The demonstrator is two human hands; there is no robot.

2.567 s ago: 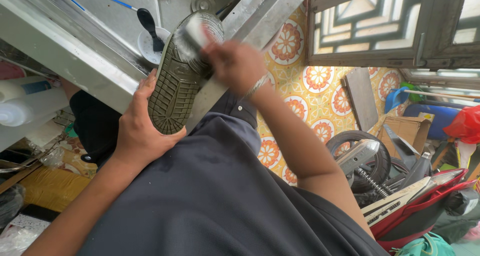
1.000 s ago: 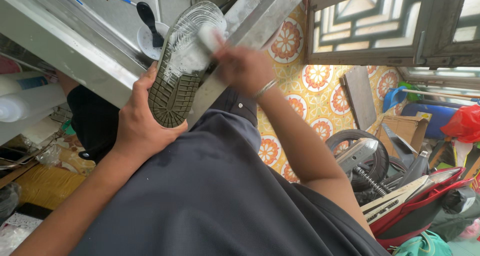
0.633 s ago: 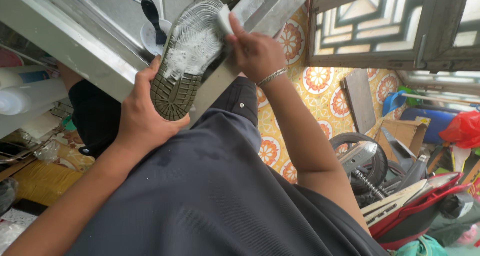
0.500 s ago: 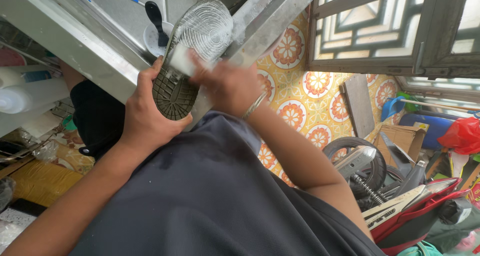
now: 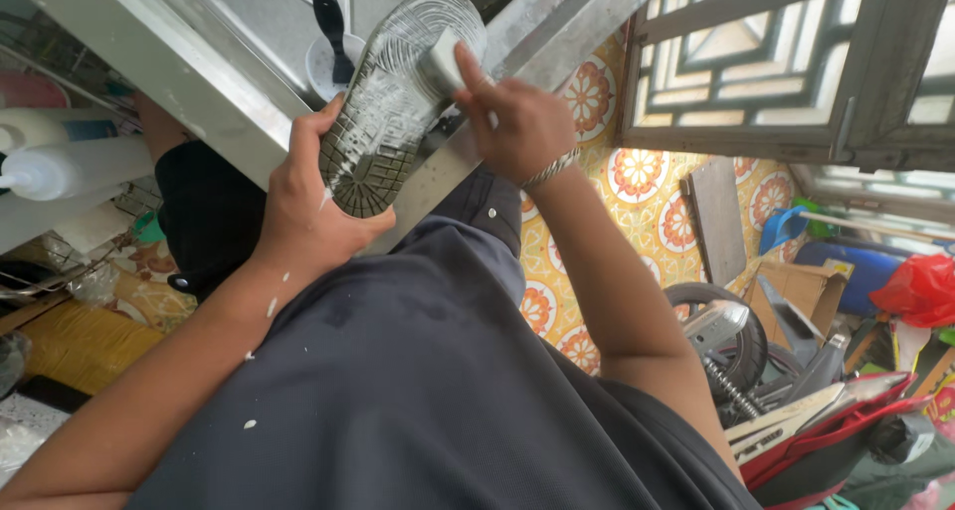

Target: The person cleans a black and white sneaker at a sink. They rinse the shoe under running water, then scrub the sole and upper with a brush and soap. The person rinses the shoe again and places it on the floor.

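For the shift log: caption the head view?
Left hand holds soapy shoe sole-up over sink; right hand presses white sponge on it.

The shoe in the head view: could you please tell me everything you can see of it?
The shoe is held sole-up over the metal sink. Its olive rubber sole has a gridded tread at the heel and rings at the toe, mostly coated in white lather. The left hand grips the heel; the right hand presses a white sponge to the forefoot.

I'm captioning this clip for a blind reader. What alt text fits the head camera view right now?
Seen from above, the left hand holds a shoe sole-up over a metal sink while the right hand presses a white scrubbing block against the foamy sole. A patterned tile floor lies below.
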